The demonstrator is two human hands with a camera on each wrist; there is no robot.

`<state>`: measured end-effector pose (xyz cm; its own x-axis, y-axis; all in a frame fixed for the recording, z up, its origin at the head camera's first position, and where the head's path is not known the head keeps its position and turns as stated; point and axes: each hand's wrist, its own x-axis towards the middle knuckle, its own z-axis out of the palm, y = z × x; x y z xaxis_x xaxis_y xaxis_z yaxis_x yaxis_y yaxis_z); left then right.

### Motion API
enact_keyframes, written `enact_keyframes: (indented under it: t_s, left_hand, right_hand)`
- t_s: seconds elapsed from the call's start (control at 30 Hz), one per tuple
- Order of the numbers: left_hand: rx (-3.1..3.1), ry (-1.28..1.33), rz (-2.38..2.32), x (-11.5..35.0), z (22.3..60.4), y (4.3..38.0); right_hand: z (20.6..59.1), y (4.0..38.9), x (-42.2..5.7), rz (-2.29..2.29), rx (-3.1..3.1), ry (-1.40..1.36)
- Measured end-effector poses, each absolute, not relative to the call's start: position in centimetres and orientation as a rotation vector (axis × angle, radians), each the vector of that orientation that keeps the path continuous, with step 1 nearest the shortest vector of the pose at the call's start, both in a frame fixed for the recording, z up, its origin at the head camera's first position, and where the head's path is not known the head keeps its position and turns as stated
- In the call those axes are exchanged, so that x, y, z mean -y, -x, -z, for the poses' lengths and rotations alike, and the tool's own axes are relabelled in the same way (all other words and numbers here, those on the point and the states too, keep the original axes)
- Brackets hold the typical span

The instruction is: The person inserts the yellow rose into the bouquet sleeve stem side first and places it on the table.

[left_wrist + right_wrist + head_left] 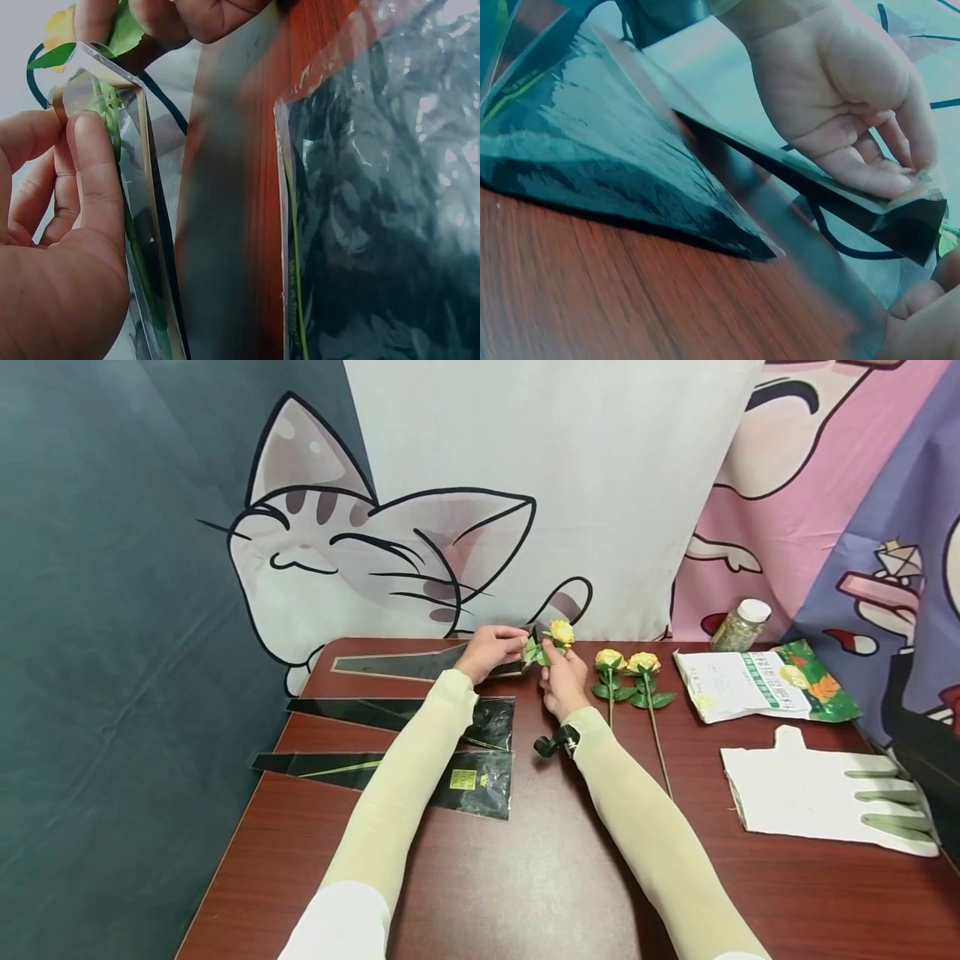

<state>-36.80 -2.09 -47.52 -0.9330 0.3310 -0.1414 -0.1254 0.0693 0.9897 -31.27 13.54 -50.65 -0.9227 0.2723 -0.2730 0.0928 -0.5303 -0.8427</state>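
At the table's far edge my left hand [489, 650] pinches the open end of a tapered black-and-clear flower sleeve [408, 665]. My right hand [564, 681] grips a yellow rose [561, 632] just under its bloom, by the green leaves. In the left wrist view the rose's green stem [135, 240] runs down inside the sleeve, seen through clear plastic. The bloom and leaves stand outside the sleeve's mouth. From the right wrist view, the sleeve's dark mouth [911, 229] lies between both hands; the bloom is out of sight there.
Two flat sleeves [472, 781] lie nearer me on the left. Two more yellow roses [643, 663] lie right of my right hand. Farther right are a printed packet [757, 683], a white-capped jar [740, 627] and white gloves [817, 789]. A cat-print curtain [450, 443] hangs behind the table.
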Motion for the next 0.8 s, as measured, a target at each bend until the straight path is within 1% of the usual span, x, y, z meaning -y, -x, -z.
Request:
enact_keyframes:
  t_s: [0.8]
  left_hand:
    - [-2.016,-0.212,-1.957,1.56,46.72,36.71]
  right_hand:
    - [50.88,31.78,-13.25,-2.503,1.667,0.45]
